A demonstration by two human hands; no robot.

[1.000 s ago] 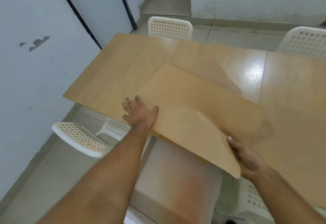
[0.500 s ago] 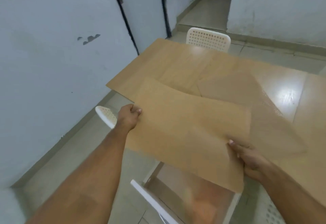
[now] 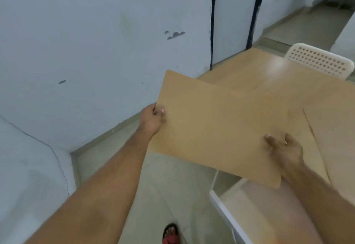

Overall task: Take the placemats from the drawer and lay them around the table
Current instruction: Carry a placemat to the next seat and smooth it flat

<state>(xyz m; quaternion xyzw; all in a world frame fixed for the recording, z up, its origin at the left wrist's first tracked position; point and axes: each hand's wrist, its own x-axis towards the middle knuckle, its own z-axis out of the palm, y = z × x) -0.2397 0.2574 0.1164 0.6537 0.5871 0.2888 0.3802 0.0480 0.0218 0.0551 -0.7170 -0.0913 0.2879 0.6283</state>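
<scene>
A tan rectangular placemat (image 3: 215, 126) with rounded corners hangs in the air, past the table's left edge and above the floor. My left hand (image 3: 153, 117) pinches its left edge, thumb on top. My right hand (image 3: 284, 151) grips its near right part, with the fingers over the top face. The wooden table (image 3: 269, 76) stretches to the right behind the mat. Another tan placemat (image 3: 334, 140) lies flat on the table at the right edge of the view.
A pale wall (image 3: 86, 51) stands close on the left, with a dark-framed door (image 3: 233, 22) further back. A white perforated chair (image 3: 318, 62) stands at the table's far side. A white chair frame (image 3: 226, 209) sits below the mat. My foot in a red sandal (image 3: 171, 234) is on the floor.
The placemat has come up off the table and swung left, out over the floor. My left hand went from flat on it to pinching its edge. The view turned left toward the wall.
</scene>
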